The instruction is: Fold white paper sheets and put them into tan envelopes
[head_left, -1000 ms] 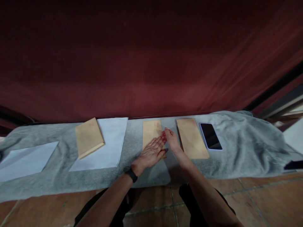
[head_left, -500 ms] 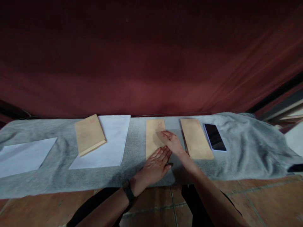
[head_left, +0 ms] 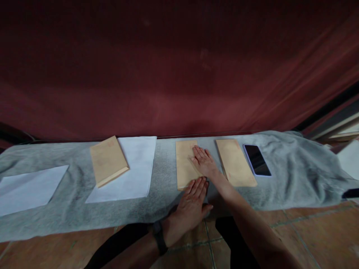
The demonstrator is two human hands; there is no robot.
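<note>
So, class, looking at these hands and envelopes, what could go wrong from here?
The bare right hand lies over the right edge of the flat brown paper envelope, so a sideways push might slide or crease it on the grey cloth.
The angled stack of brown paper envelopes rests only partly on the white rectangular paper sheets, so a bump could perhaps spread it.

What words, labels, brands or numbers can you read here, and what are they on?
None can be read.
Middle brown envelope, under the right hand: faint reddish print near the far edge, too blurred to read.
Left brown envelope, on the white sheets: faint reddish print, too blurred.
Right brown envelope: faint reddish marks, too blurred.
Phone: dark screen, no readable text.
</note>
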